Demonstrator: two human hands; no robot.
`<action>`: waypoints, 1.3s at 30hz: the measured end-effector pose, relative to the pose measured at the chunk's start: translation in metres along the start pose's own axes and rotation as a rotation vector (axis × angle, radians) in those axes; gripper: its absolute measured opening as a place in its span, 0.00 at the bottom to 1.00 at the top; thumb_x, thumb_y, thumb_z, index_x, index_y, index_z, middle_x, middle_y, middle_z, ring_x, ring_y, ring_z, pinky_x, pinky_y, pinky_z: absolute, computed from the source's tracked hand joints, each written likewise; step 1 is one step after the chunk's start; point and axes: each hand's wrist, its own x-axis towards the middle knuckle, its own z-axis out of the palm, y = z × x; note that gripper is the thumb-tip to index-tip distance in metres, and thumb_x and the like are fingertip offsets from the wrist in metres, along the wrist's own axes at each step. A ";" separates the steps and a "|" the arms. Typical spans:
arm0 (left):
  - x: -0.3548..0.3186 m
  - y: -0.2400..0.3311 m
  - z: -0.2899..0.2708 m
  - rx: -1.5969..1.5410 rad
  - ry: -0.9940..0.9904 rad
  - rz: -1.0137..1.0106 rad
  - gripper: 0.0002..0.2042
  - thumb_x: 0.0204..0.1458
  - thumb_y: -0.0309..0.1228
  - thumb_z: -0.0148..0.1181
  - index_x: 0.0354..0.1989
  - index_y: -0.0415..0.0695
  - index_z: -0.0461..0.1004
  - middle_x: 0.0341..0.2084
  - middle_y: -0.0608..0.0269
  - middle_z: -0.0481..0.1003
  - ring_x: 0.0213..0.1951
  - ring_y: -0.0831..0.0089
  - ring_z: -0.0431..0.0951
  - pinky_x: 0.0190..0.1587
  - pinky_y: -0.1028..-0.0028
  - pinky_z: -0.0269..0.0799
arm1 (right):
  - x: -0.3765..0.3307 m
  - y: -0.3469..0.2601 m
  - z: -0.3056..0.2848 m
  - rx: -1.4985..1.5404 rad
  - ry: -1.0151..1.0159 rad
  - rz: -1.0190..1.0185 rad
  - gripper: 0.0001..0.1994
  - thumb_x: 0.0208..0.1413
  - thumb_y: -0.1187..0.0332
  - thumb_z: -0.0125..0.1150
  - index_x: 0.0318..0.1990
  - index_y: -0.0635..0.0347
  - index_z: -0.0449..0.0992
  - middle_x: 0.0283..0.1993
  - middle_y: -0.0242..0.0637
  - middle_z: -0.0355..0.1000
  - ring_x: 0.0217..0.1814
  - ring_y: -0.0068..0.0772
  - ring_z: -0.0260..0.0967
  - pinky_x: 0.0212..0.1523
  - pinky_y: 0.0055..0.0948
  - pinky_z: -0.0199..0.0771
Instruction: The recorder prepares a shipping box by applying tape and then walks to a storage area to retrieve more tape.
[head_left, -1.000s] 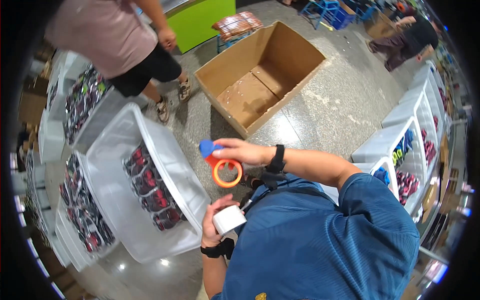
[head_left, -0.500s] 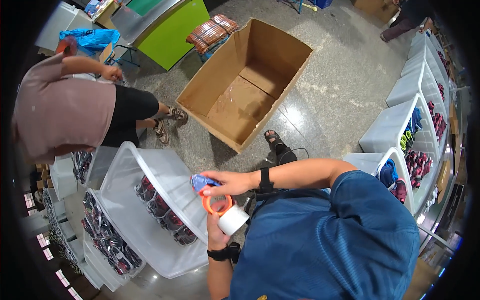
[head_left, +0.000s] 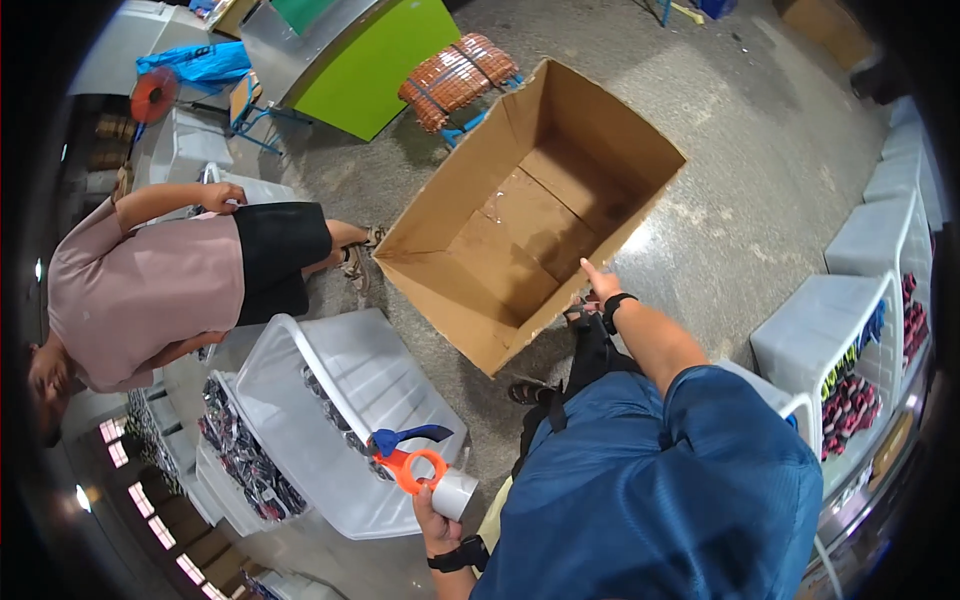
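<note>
The orange-and-blue tape dispenser (head_left: 403, 481) is now held upright at the person's left side, in front of an open white bin (head_left: 385, 352), with its blue part uppermost. A white tape roll (head_left: 457, 494) is set against its orange ring; half a second ago the two were being pressed together by both hands. The roll is grasped by the left hand (head_left: 432, 520), its fingers wrapped around it from below, so that the whole weight appears to be carried on that side alone.

The right hand (head_left: 600, 283) has been taken off the dispenser and brought out to the near edge of the open cardboard box (head_left: 450, 300). Its index finger is extended over the rim; whether the other fingers are curled on the cardboard or released cannot be told at this size. By this change, attention may be judged to have been shifted from the dispenser to the box.

Farther out, packed goods (head_left: 335, 415) are seen inside the white bin. Beyond the box an orange bundle (head_left: 462, 82) is supported on a blue stool (head_left: 462, 132), and a co-worker in a pink shirt (head_left: 165, 280) is seen at the left.
</note>
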 end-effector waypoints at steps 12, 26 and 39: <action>0.033 0.032 0.058 0.057 0.055 0.022 0.29 0.64 0.50 0.55 0.58 0.32 0.70 0.48 0.44 0.79 0.50 0.48 0.81 0.56 0.52 0.78 | 0.045 -0.048 -0.054 0.120 -0.124 -0.260 0.12 0.62 0.72 0.49 0.45 0.72 0.76 0.34 0.51 0.79 0.30 0.47 0.81 0.25 0.47 0.85; 0.088 0.063 0.096 0.137 -0.166 -0.113 0.31 0.62 0.54 0.57 0.56 0.34 0.74 0.46 0.50 0.81 0.48 0.56 0.82 0.53 0.57 0.79 | 0.001 -0.071 -0.261 0.503 0.192 -0.316 0.19 0.63 0.69 0.54 0.56 0.73 0.71 0.48 0.55 0.78 0.41 0.53 0.82 0.37 0.54 0.87; 0.189 0.111 0.084 0.076 -0.252 -0.111 0.23 0.64 0.47 0.57 0.54 0.38 0.74 0.43 0.55 0.81 0.43 0.61 0.84 0.50 0.60 0.81 | -0.033 -0.066 -0.155 -0.204 -0.120 -0.374 0.19 0.65 0.50 0.59 0.41 0.59 0.77 0.34 0.34 0.76 0.32 0.26 0.76 0.25 0.32 0.79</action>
